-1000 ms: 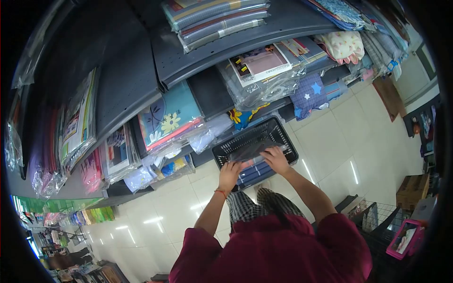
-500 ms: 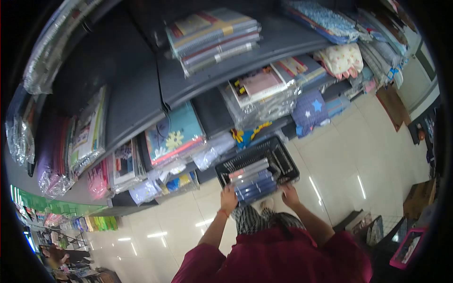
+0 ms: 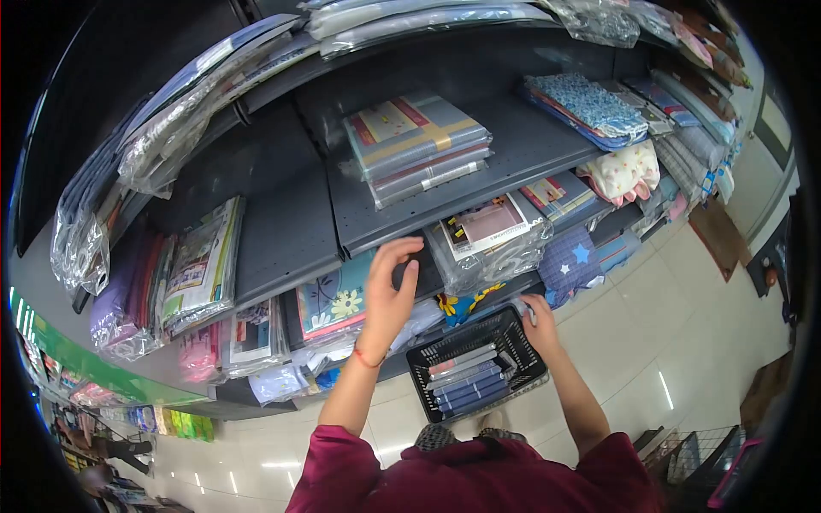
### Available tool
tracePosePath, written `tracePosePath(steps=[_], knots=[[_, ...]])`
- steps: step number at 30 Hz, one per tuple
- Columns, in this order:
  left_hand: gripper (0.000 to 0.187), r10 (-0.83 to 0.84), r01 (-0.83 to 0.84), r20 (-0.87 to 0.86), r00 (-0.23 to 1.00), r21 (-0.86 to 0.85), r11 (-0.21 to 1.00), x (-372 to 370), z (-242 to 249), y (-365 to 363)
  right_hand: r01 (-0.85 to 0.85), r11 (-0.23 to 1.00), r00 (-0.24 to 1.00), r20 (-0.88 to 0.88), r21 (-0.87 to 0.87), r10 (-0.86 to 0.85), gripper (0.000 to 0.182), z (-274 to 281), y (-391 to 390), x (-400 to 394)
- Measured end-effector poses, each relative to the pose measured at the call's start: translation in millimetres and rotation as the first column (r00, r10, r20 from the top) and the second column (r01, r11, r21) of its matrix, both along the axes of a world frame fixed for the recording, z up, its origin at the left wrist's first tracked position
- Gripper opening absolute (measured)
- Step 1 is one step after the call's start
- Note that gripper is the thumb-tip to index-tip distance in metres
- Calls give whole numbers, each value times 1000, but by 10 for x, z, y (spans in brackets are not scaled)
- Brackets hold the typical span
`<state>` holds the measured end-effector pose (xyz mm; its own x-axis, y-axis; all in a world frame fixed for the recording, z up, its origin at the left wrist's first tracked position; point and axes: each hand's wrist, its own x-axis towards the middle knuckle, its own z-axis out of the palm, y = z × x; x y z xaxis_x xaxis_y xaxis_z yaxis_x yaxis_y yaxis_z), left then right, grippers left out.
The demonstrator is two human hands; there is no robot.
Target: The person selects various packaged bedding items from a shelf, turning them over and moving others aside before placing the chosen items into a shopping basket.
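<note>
My left hand [image 3: 391,289] is raised at the shelf edge, fingers apart and curved, with nothing in it; it overlaps a teal flowered pack [image 3: 342,299] on the lower shelf. At the right rim of a black basket [image 3: 416,376], my right hand [image 3: 539,325] has its fingers spread; whether it touches the rim is unclear. Inside the basket lie several wrapped packs [image 3: 470,383], mostly dark blue. Above my left hand, a stack of plastic-wrapped textile packs [image 3: 423,137] sits on the dark shelf [image 3: 505,162].
Upright wrapped packs [image 3: 203,265] stand at left. A blue patterned pack [image 3: 590,107] lies at upper right, above a cream cloth bundle [image 3: 623,171]. Pale tiled floor [image 3: 633,325] stretches right. A person [image 3: 107,449] is at the far lower left.
My left hand has left the basket and risen toward the shelf. My right hand has shifted to the basket's right rim with its fingers opened. The view has shifted, showing more upper shelf.
</note>
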<state>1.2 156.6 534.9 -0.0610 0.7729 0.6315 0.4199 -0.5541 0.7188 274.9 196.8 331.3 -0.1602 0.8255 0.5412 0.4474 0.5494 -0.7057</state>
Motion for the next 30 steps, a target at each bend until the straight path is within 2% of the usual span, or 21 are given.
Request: tracePosePath(steps=[1, 2, 3, 4, 5, 6, 8, 9, 12, 14, 18, 19, 22, 26, 30], knots=[[22, -116, 130, 283, 952, -30, 991, 119, 334, -174, -29, 1000, 999, -15, 11, 29, 32, 86, 11, -133], [18, -287, 312, 455, 843, 19, 950, 196, 624, -421, -58, 998, 998, -29, 20, 58, 31, 147, 15, -255], [18, -430, 469, 602, 673, 102, 877, 255, 874, -689, -89, 996, 995, -39, 26, 90, 31, 191, 16, -371], [25, -570, 641, 688, 448, 197, 742, 298, 1077, -917, -100, 995, 994, -35, 13, 100, 30, 215, 1, -481], [22, -664, 737, 729, 163, 357, 573, 351, 1167, -1090, -111, 994, 993, -29, -5, 111, 28, 216, -23, -580], [20, -668, 772, 742, -60, 458, 440, 378, 1218, -1268, -120, 992, 993, -21, -29, 119, 27, 200, -60, -659], [17, -583, 709, 755, -300, 585, 393, 451, 1271, -1610, -139, 988, 990, -21, -70, 137, 26, 143, -88, -794], [15, -572, 657, 727, -381, 648, 385, 488, 1265, -1671, -143, 986, 990, -23, -88, 142, 25, 124, -109, -825], [23, -693, 560, 562, -452, 783, 270, 507, 1230, -1520, -153, 974, 988, -50, -167, 147, 23, 208, -157, -896], [24, -657, 548, 566, -498, 793, 268, 478, 1225, -1487, -134, 984, 991, -43, -116, 130, 24, 169, -133, -871], [24, -419, 578, 707, -569, 707, 408, 349, 1275, -1714, -86, 992, 996, -19, -90, 85, 24, 63, -136, -790], [24, -424, 552, 678, -601, 735, 394, 395, 1244, -1681, -73, 993, 997, -8, -92, 72, 24, 36, -120, -760], [25, -297, 623, 734, -611, 677, 391, 295, 1281, -1683, -15, 995, 1000, 21, -94, 17, 25, -74, -107, -635], [28, -428, 579, 681, -594, 732, 360, 359, 1295, -1388, 33, 991, 999, 21, -130, -31, 25, -124, -130, -557], [29, -416, 673, 723, -552, 681, 290, 255, 1301, -1289, 48, 991, 999, 28, -126, -45, 26, -175, -137, -518]])
